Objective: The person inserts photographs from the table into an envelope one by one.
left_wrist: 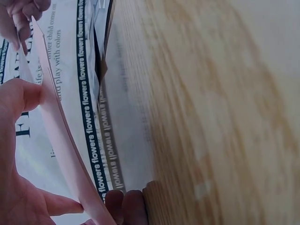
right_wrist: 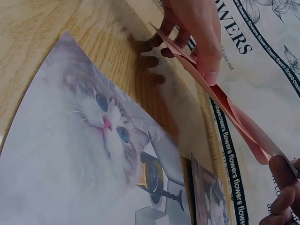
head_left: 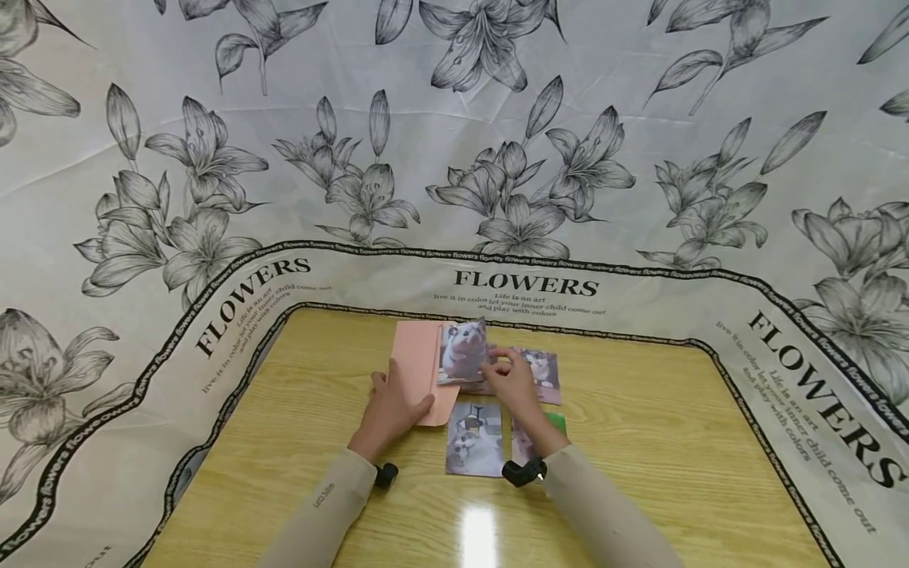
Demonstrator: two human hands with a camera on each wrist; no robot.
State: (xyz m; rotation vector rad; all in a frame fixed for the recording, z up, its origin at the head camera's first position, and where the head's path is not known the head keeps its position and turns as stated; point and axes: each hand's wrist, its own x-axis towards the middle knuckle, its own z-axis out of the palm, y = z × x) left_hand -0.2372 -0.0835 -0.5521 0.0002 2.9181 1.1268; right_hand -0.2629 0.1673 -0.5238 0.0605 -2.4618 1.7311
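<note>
A person's left hand [head_left: 389, 404] gripped a pink envelope [head_left: 413, 359], its fingers [left_wrist: 133, 205] curled around the side, tilted off a wood-grain worktop [head_left: 284, 442]. The right hand [head_left: 513, 383] pinched the right edge of a hamster picture card [head_left: 463, 353] between thumb and fingers [head_left: 501, 356], holding it against the envelope's parted opening; whether the card's far edge lay inside could not be told. Just below the pair, a kitten card [head_left: 473, 454] lay flat on the worktop. Beside it, a green-cornered card [head_left: 524, 450] was partly covered by the right forearm, and another picture card [head_left: 547, 379] lay just beyond the right hand. A flower-print cloth [head_left: 369, 284] lettered "FLOWERS" rose behind.
</note>
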